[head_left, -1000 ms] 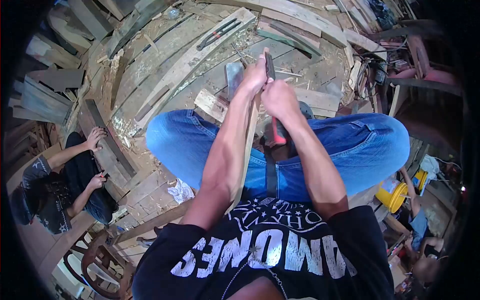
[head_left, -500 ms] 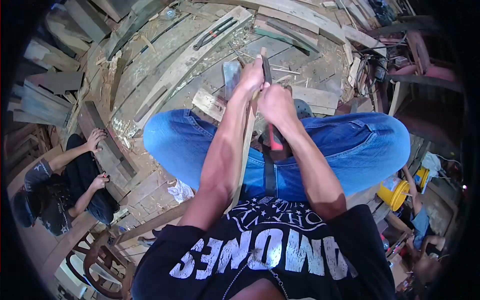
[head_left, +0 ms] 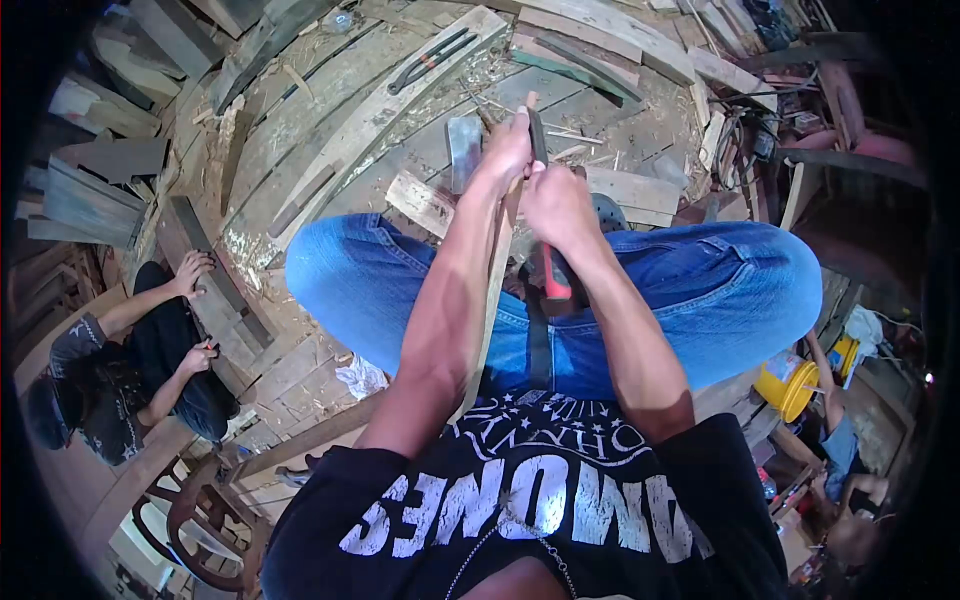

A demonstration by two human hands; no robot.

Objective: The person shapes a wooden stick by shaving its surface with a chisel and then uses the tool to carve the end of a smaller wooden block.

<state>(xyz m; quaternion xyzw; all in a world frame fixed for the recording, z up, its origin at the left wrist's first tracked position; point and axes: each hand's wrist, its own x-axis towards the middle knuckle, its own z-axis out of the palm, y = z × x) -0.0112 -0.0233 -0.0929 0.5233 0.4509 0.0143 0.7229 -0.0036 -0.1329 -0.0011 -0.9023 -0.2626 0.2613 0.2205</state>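
Note:
My left hand is closed around the upper part of a long, thin wooden strip, which runs back under my left forearm toward my shirt. Right below it, my right hand grips a long tool with a red-and-black handle; the handle's end sticks out beneath my fist. A dark, narrow bar rises above my right hand, close along the strip and my left fingers. I cannot tell what kind of tool it is. Both hands are over the gap between my bent, jeans-clad legs.
Pincers lie on a curved plank ahead. Wood blocks, shavings and offcuts cover the floor. A co-worker sits at left, hands by a dark beam. At right are a yellow bucket and another person.
My right hand has shifted slightly to the right with the tool, and its handle has swung a little. My left hand stays nearly in place on the strip.

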